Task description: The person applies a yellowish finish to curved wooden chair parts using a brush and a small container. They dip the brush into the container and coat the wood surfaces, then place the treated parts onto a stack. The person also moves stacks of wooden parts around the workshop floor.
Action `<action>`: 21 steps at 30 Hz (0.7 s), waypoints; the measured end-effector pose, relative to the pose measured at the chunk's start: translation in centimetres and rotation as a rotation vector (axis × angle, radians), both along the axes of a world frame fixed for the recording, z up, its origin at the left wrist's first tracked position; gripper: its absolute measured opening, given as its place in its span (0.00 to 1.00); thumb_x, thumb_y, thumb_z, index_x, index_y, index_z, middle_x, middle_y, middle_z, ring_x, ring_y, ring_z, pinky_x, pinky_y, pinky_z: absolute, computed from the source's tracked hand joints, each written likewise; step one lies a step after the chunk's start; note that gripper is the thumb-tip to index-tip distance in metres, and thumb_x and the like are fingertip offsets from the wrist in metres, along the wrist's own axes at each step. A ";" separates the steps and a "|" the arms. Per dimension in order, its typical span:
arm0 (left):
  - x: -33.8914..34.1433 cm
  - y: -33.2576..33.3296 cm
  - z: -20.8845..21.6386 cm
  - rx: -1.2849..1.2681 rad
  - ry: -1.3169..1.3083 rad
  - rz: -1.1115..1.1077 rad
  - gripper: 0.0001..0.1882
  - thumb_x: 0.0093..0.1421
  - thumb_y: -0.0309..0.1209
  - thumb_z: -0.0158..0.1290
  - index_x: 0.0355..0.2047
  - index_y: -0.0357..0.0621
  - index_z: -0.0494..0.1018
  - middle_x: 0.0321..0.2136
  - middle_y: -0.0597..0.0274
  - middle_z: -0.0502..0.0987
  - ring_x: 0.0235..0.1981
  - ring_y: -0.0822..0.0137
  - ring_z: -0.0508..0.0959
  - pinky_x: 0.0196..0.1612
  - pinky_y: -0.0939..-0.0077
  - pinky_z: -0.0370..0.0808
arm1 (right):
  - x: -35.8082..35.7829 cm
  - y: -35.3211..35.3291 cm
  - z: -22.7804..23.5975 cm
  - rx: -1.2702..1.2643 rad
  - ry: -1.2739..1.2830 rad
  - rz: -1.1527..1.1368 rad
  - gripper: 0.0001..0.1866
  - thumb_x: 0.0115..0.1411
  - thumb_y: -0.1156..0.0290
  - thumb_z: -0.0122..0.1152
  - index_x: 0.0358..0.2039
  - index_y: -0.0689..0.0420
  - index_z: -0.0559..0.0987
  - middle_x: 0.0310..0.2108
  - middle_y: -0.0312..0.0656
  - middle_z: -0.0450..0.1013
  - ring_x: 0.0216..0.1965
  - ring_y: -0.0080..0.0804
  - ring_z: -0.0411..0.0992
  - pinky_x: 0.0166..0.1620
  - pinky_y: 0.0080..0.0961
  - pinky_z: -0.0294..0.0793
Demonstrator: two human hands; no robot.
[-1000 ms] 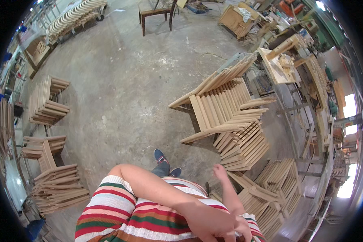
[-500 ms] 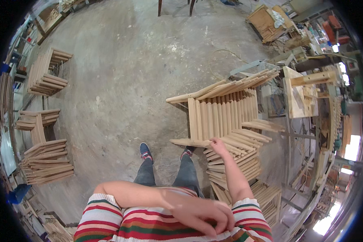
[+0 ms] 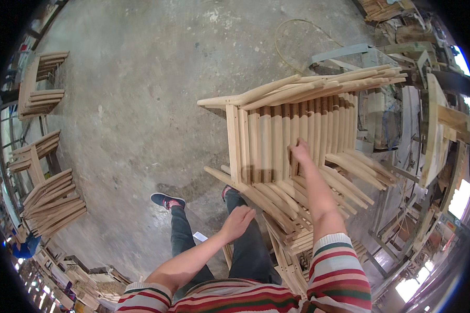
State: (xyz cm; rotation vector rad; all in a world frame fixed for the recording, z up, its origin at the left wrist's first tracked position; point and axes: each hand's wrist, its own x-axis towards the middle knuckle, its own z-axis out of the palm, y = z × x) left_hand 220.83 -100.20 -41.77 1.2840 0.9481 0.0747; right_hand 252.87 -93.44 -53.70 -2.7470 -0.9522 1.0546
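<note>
A long stack of pale wooden chair frames (image 3: 269, 141), nested one behind another, stands on the floor at the right. Over its upright slats is my right hand (image 3: 299, 151), its fingers curled in and nothing visible in them. Whether it touches the wood I cannot tell. Closer to me, my left hand (image 3: 238, 221) hangs in front of my right thigh, loosely closed, with no object showing in it. Splayed wooden legs (image 3: 282, 201) of the stack reach toward my right leg.
Smaller stacks of wooden frames (image 3: 55, 198) line the left side. A hose (image 3: 277, 44) loops on the concrete floor beyond the big stack. Metal racks and a wooden fixture (image 3: 434, 130) stand at the right. A small white item (image 3: 199, 237) lies beside my left leg.
My right hand has left the near rail and moved farther out over the slats. My left hand has swung away from my chest toward my right thigh. My left foot has turned outward.
</note>
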 end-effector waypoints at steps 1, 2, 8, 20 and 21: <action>0.6 0.2 -1.7 0.071 0.022 0.049 0.10 0.59 0.33 0.45 0.33 0.37 0.68 0.27 0.50 0.73 0.34 0.51 0.72 0.41 0.65 0.68 | -0.2 1.0 -0.3 -0.034 0.043 -0.074 0.26 0.50 0.62 0.54 0.46 0.66 0.70 0.45 0.55 0.70 0.49 0.46 0.68 0.51 0.33 0.65; 0.9 0.6 -3.3 0.144 0.043 0.103 0.10 0.57 0.32 0.45 0.34 0.37 0.67 0.27 0.48 0.73 0.35 0.47 0.71 0.43 0.63 0.67 | -0.5 2.0 -0.1 -0.069 0.082 -0.143 0.25 0.49 0.62 0.54 0.44 0.66 0.71 0.44 0.55 0.71 0.48 0.47 0.68 0.51 0.33 0.65; 0.6 4.1 -8.4 0.150 0.113 0.254 0.22 0.55 0.35 0.50 0.48 0.37 0.64 0.45 0.43 0.67 0.48 0.47 0.66 0.49 0.60 0.64 | -0.2 4.1 0.8 -0.271 0.092 -0.042 0.29 0.42 0.58 0.59 0.42 0.66 0.72 0.41 0.55 0.72 0.45 0.45 0.70 0.48 0.33 0.67; -6.9 -3.2 0.1 -0.412 -0.055 0.389 0.31 0.58 0.43 0.48 0.59 0.48 0.55 0.62 0.47 0.44 0.63 0.48 0.49 0.62 0.59 0.49 | -11.2 6.0 1.7 -0.251 0.368 0.028 0.21 0.47 0.61 0.56 0.35 0.67 0.73 0.31 0.47 0.72 0.33 0.36 0.69 0.38 0.31 0.67; -8.9 -3.2 0.5 -0.309 0.026 0.348 0.31 0.57 0.43 0.49 0.59 0.48 0.55 0.63 0.48 0.44 0.63 0.48 0.49 0.62 0.59 0.49 | -12.6 6.3 2.1 -0.253 0.427 0.037 0.21 0.47 0.61 0.55 0.35 0.67 0.72 0.33 0.48 0.72 0.36 0.36 0.70 0.40 0.31 0.67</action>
